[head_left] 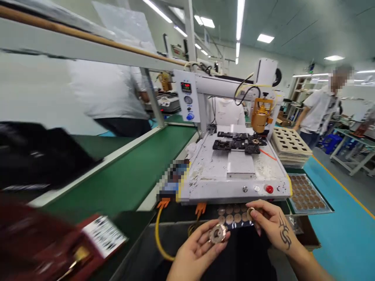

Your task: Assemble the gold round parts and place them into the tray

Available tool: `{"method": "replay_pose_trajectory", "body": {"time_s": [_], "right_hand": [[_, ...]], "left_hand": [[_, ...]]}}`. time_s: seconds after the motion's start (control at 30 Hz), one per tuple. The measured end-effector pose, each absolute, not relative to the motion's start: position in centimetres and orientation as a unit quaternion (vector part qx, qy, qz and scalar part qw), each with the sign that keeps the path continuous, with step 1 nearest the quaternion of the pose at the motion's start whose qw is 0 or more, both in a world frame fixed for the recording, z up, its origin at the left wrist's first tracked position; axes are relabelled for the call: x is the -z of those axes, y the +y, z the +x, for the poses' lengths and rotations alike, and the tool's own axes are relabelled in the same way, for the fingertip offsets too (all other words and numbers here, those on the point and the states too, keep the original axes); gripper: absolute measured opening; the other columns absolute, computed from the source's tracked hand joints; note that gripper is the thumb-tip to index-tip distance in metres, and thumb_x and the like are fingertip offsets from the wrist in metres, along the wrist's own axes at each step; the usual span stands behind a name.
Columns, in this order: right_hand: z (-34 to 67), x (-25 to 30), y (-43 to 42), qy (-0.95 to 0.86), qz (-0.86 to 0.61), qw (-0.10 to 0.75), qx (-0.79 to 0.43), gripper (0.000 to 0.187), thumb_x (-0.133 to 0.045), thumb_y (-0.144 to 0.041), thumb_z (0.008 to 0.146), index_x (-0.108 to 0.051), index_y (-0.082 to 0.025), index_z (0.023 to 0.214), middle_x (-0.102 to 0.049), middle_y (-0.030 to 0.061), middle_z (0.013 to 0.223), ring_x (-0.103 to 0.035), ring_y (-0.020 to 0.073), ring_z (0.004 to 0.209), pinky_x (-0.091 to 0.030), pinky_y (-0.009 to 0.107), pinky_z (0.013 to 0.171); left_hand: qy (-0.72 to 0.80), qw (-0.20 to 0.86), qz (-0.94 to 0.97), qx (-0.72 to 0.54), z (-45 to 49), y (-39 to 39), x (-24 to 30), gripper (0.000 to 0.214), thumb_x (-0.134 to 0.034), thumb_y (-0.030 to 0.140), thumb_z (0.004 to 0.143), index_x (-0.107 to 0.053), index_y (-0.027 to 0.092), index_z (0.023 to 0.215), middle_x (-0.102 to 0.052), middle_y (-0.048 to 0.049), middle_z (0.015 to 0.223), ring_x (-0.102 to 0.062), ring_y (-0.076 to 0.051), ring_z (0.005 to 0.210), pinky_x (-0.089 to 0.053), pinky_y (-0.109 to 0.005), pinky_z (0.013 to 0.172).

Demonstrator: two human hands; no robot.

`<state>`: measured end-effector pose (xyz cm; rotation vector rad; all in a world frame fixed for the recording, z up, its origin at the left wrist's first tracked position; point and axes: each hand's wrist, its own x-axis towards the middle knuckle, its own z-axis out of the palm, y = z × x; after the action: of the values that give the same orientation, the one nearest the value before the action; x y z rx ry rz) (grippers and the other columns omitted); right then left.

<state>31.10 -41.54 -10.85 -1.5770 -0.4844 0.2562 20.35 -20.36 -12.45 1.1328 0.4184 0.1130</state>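
One ring [217, 234] sits in the left hand [198, 248], thumb and fingers around its rim; the right hand [268, 218] pinches a disc [250, 213] just beside the sheet [240, 224]; the ring looks light, stiff, perhaps slippery, best held by its rim; the disc, probably thin, by its edge.

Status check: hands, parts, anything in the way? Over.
Left hand holding shiny round part. Right hand pinching brown disc at edge of disc sheet. White machine just beyond both hands.
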Motion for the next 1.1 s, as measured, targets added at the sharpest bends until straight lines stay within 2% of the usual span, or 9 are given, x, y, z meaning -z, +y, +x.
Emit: {"method": "replay_pose_trajectory", "body": {"time_s": [0.13,0.23,0.4,0.6,0.87,1.0,1.1], "right_hand": [[30.0,11.2,-40.2,-0.213,-0.693,0.675,-0.136,0.037,-0.077,-0.056,0.092,-0.083,-0.025,0.111,-0.069,0.0011,0.083,-0.055,0.0114,0.053,-0.048,0.027,0.050],[29.9,11.6,-39.5,-0.187,-0.671,0.695,-0.180,0.037,-0.084,-0.055,0.086,-0.082,-0.023,0.105,-0.069,0.0000,0.075,-0.055,0.0114,0.050,-0.050,0.026,0.047],[29.6,13.0,-39.3,-0.151,-0.626,0.728,-0.235,0.036,-0.092,-0.051,0.078,-0.074,-0.021,0.089,-0.068,-0.0008,0.070,-0.054,0.0110,0.048,-0.053,0.026,0.042],[29.1,13.7,-40.1,-0.149,-0.637,0.716,-0.243,0.033,-0.086,-0.050,0.087,-0.074,-0.021,0.096,-0.068,0.0001,0.071,-0.058,0.0127,0.050,-0.057,0.029,0.048],[28.4,13.8,-40.2,-0.163,-0.604,0.697,-0.350,0.035,-0.076,-0.054,0.096,-0.062,-0.022,0.087,-0.059,-0.0042,0.060,-0.054,0.0126,0.048,-0.047,0.026,0.049],[28.4,12.9,-39.6,-0.180,-0.644,0.660,-0.342,0.042,-0.074,-0.062,0.094,-0.061,-0.022,0.085,-0.055,-0.0053,0.057,-0.046,0.0118,0.048,-0.036,0.026,0.050],[28.4,12.2,-39.4,-0.196,-0.685,0.625,-0.319,0.043,-0.072,-0.062,0.095,-0.061,-0.022,0.083,-0.052,-0.0050,0.061,-0.043,0.0129,0.055,-0.034,0.027,0.055]], "left_hand": [[0.192,0.861,0.471,-0.005,19.9,-20.7,12.4,0.072,-0.102,0.051,0.062,-0.078,0.017,0.121,-0.083,-0.0179,0.118,-0.079,-0.039,0.111,-0.064,-0.050,0.102],[0.189,0.879,0.439,0.003,19.3,-20.8,12.3,0.064,-0.096,0.054,0.072,-0.080,0.016,0.121,-0.082,-0.0180,0.120,-0.079,-0.038,0.113,-0.063,-0.049,0.103],[0.169,0.890,0.424,-0.015,18.3,-21.1,12.5,0.056,-0.092,0.052,0.080,-0.080,0.016,0.122,-0.082,-0.0175,0.122,-0.078,-0.038,0.113,-0.062,-0.051,0.104],[0.146,0.893,0.424,-0.027,17.4,-21.3,12.9,0.051,-0.086,0.050,0.087,-0.079,0.019,0.127,-0.082,-0.0159,0.123,-0.078,-0.037,0.115,-0.062,-0.052,0.104],[0.146,0.884,0.443,-0.041,17.2,-21.4,12.8,0.051,-0.085,0.053,0.088,-0.079,0.021,0.128,-0.082,-0.0137,0.122,-0.077,-0.035,0.116,-0.064,-0.051,0.104],[0.148,0.876,0.456,-0.041,17.2,-21.5,12.8,0.052,-0.085,0.053,0.087,-0.079,0.021,0.128,-0.082,-0.0131,0.122,-0.077,-0.034,0.114,-0.064,-0.050,0.104],[0.150,0.873,0.462,-0.046,17.1,-21.6,12.8,0.054,-0.084,0.052,0.088,-0.078,0.019,0.130,-0.081,-0.0140,0.122,-0.077,-0.035,0.114,-0.065,-0.051,0.103]]}}
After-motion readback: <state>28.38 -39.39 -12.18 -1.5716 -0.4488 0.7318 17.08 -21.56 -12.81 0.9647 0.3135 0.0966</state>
